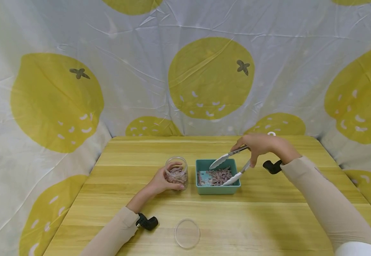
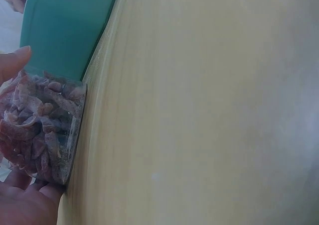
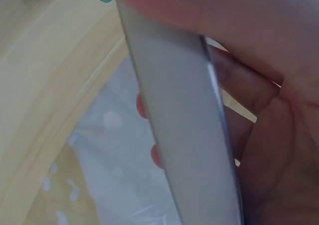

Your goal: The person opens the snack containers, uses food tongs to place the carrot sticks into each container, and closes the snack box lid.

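My left hand (image 1: pixel 160 182) grips a clear jar (image 1: pixel 176 171) standing on the table, with its thumb and fingers round the sides. Brownish-purple dried strips (image 2: pixel 42 125) fill much of the jar in the left wrist view. With my right hand (image 1: pixel 258 145) I hold a pair of metal tongs (image 3: pixel 174 105) with white tips, spread apart. One tip hangs over the back of a teal tray (image 1: pixel 217 190); the other lies low at its front right. More of the same strips (image 1: pixel 220 176) lie in the tray, mostly toward its right side.
A round clear lid (image 1: pixel 187 233) lies near the table's front edge. The wooden table (image 1: pixel 134 153) is bounded behind and at the sides by a lemon-print cloth (image 1: pixel 134 71). Jar and tray stand close side by side.
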Motion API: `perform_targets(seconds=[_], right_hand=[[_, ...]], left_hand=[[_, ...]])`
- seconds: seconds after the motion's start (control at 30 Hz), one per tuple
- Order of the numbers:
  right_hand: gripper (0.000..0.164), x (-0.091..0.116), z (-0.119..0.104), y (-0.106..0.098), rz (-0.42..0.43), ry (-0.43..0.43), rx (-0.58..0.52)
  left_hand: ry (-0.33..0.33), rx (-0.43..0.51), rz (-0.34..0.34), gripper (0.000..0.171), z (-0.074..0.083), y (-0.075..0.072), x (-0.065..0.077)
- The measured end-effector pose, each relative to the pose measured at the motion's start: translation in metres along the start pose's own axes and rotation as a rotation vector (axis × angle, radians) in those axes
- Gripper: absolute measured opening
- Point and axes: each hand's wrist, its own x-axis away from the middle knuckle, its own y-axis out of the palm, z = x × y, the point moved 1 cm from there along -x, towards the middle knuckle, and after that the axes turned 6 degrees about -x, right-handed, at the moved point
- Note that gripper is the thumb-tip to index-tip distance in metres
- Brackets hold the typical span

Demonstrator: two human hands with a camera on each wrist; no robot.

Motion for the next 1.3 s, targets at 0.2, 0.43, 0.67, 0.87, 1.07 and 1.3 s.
perform_targets(seconds=[0.2, 0.43, 0.67, 0.87, 1.07, 1.3], right_hand=[[0.077, -0.01, -0.011, 0.0, -0.043, 0.031, 0.104], [0.078, -0.013, -0.015, 0.003, -0.035, 0.037, 0.1], [0.078, -0.016, -0.015, 0.006, -0.019, 0.03, 0.119], [0.078, -0.021, -0.018, 0.015, -0.007, 0.015, 0.179], [0.076, -0.025, -0.019, 0.021, 0.002, 0.014, 0.188], [0.074, -0.026, -0.019, 0.024, 0.006, -0.012, 0.169]], left_hand=[[0.0, -0.001, 0.004, 0.08, 0.001, 0.0, 0.0], [0.017, 0.009, -0.003, 0.079, 0.002, 0.0, 0.0], [0.01, 0.0, 0.001, 0.079, -0.001, -0.001, -0.001], [0.005, -0.003, -0.002, 0.08, 0.0, 0.0, -0.002], [0.007, 0.018, -0.003, 0.08, 0.002, -0.001, -0.002], [0.004, 0.027, -0.002, 0.082, 0.002, -0.001, -0.002]])
